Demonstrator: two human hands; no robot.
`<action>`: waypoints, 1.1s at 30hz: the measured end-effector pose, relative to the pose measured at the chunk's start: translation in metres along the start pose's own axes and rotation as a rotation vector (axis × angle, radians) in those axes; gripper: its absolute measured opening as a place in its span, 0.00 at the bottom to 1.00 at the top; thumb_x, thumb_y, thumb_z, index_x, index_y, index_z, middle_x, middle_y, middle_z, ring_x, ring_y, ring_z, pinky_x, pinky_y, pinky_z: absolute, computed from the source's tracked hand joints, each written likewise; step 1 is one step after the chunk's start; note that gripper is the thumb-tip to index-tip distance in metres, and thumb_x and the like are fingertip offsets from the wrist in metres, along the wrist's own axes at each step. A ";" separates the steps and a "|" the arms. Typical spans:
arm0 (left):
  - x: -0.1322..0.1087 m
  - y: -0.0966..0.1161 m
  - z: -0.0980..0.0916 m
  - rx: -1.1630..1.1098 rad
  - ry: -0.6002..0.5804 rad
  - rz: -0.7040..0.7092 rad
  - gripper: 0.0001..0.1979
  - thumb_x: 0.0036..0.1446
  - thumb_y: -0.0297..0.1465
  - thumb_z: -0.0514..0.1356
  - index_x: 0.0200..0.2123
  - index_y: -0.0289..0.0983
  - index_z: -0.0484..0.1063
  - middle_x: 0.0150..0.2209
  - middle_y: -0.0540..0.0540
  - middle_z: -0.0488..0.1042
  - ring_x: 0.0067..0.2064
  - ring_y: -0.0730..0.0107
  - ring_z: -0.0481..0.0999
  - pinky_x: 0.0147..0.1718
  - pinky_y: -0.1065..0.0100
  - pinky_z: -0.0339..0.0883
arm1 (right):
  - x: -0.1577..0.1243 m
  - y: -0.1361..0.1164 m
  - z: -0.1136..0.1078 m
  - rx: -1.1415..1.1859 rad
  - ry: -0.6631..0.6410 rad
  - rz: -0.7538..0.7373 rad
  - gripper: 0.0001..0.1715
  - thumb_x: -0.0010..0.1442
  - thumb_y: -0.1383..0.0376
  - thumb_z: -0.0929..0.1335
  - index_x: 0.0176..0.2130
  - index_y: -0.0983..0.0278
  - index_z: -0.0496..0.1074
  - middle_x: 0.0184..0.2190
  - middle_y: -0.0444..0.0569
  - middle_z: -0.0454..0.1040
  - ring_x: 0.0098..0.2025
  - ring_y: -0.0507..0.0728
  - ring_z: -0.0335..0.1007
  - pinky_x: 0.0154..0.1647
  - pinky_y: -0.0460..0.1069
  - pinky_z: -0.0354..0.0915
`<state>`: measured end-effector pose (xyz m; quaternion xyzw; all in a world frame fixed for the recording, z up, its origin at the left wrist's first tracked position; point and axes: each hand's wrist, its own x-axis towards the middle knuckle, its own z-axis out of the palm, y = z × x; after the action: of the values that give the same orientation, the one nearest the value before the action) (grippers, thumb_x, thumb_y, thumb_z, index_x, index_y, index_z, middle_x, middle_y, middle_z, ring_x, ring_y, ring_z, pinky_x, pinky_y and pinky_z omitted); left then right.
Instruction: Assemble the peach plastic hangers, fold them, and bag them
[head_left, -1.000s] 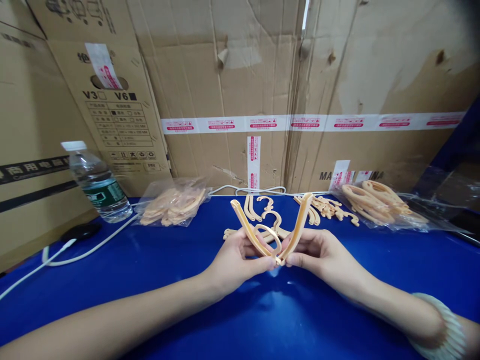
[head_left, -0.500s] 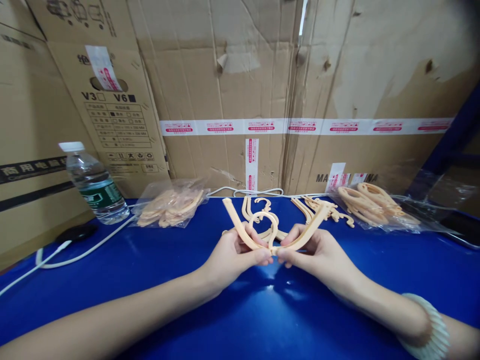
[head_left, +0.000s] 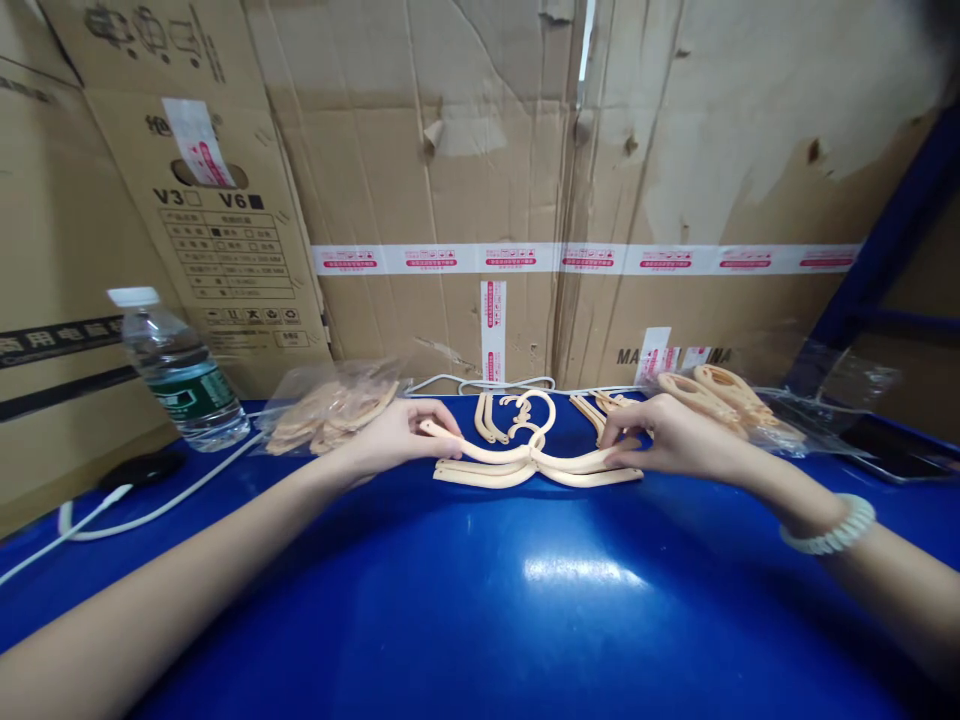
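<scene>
A beige folding clothes hanger (head_left: 495,455) is spread wide, its curved hook pointing away from me. My left hand (head_left: 420,432) pinches the end of its left arm. On the right arm's end, my right hand (head_left: 637,438) is closed in the same way. Directly below and nearer to me lies another beige hanger (head_left: 480,478) with its arms spread; the held one partly covers it. Loose hanger arms (head_left: 489,418) and small beige hooks (head_left: 517,408) lie behind on the blue table (head_left: 480,600). More loose pieces (head_left: 589,412) are partly hidden by my right hand.
Clear bags of beige hanger parts stand at the left (head_left: 330,405) and right (head_left: 720,400). A water bottle (head_left: 184,380), a black device (head_left: 142,470) with a white cable (head_left: 180,505), and a dark phone (head_left: 900,450) are farther out. Cardboard (head_left: 435,190) walls the back.
My hands have moved apart from the hanger's middle to its two ends. The hanger has opened from a raised V to a wide spread and come down over the other hanger.
</scene>
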<state>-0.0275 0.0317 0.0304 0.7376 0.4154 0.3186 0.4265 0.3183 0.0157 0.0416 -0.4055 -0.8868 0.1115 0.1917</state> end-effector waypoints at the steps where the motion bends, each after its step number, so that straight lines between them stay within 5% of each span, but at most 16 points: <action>1: -0.001 0.001 -0.003 0.120 -0.026 0.031 0.11 0.47 0.35 0.69 0.30 0.34 0.74 0.27 0.49 0.77 0.30 0.69 0.76 0.30 0.70 0.67 | -0.001 -0.001 0.000 -0.033 -0.028 -0.005 0.08 0.54 0.61 0.70 0.30 0.64 0.76 0.28 0.47 0.78 0.30 0.56 0.73 0.31 0.48 0.65; 5: -0.006 0.006 -0.003 0.551 -0.143 0.269 0.10 0.51 0.37 0.67 0.29 0.36 0.75 0.31 0.48 0.75 0.35 0.66 0.74 0.34 0.67 0.66 | -0.001 -0.003 0.002 -0.106 -0.091 -0.048 0.02 0.51 0.66 0.71 0.28 0.63 0.76 0.30 0.46 0.77 0.35 0.56 0.72 0.37 0.49 0.64; 9: -0.010 0.007 0.007 0.701 -0.239 0.451 0.08 0.52 0.34 0.67 0.28 0.37 0.73 0.34 0.47 0.74 0.40 0.64 0.71 0.40 0.66 0.64 | 0.001 -0.003 0.005 -0.134 -0.159 -0.076 0.04 0.49 0.66 0.74 0.27 0.64 0.76 0.32 0.48 0.75 0.38 0.58 0.70 0.40 0.51 0.63; 16: -0.012 0.007 0.019 0.778 -0.235 0.465 0.06 0.54 0.31 0.64 0.32 0.37 0.70 0.37 0.46 0.72 0.41 0.63 0.69 0.40 0.65 0.64 | -0.001 -0.007 0.005 -0.121 -0.266 0.046 0.10 0.49 0.60 0.75 0.29 0.64 0.76 0.27 0.45 0.72 0.32 0.55 0.68 0.32 0.48 0.60; 23: -0.018 -0.004 0.045 0.785 -0.166 0.486 0.17 0.61 0.37 0.59 0.52 0.38 0.66 0.49 0.40 0.72 0.50 0.56 0.70 0.49 0.57 0.64 | -0.002 -0.018 0.007 -0.198 -0.242 0.144 0.35 0.49 0.48 0.73 0.50 0.66 0.71 0.26 0.44 0.68 0.27 0.55 0.65 0.26 0.48 0.55; 28: -0.018 -0.010 0.050 0.768 -0.109 0.540 0.12 0.66 0.34 0.53 0.50 0.39 0.69 0.45 0.42 0.74 0.48 0.59 0.72 0.47 0.60 0.66 | 0.000 -0.017 0.011 -0.224 -0.247 0.141 0.21 0.55 0.52 0.69 0.42 0.65 0.74 0.23 0.44 0.69 0.25 0.55 0.64 0.25 0.48 0.52; 33: -0.016 -0.010 0.050 0.753 -0.064 0.538 0.10 0.65 0.34 0.53 0.46 0.39 0.71 0.42 0.42 0.75 0.45 0.60 0.73 0.45 0.61 0.68 | 0.001 -0.013 0.017 -0.218 -0.217 0.149 0.17 0.57 0.55 0.68 0.42 0.64 0.73 0.24 0.46 0.71 0.26 0.55 0.66 0.25 0.47 0.52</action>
<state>0.0027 0.0019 -0.0023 0.9321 0.2828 0.2220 0.0435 0.3017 0.0080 0.0313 -0.4741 -0.8766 0.0716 0.0407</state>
